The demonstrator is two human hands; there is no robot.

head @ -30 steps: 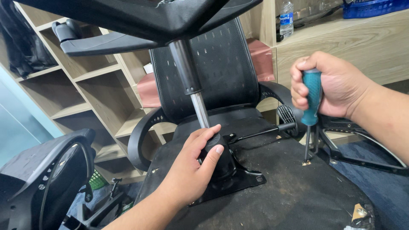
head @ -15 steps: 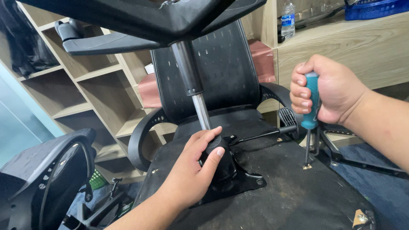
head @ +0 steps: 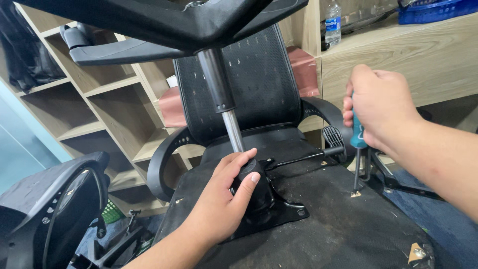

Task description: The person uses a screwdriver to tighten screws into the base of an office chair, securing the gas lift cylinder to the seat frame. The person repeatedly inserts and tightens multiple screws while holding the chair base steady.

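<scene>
Light wooden shelving fills the background, and in front of it an office chair lies upside down, its dusty black seat underside facing up as the working surface. Taking the silver gas-lift column as the landmark: it rises tilted from the middle of the seat underside toward the black star base overhead. At the foot of the column sits the black mechanism housing on its metal plate. The left hand wraps around that housing just below the column, thumb and fingers closed on it. To the right of the column, well apart from it, the right hand is clenched around the teal handle of a screwdriver, held upright with its tip touching the seat underside at a small light spot. Behind the column stand the mesh backrest and a curved armrest. A thin black lever runs from the column's foot toward the screwdriver. Far behind, on a wooden counter, stands a plastic bottle.
</scene>
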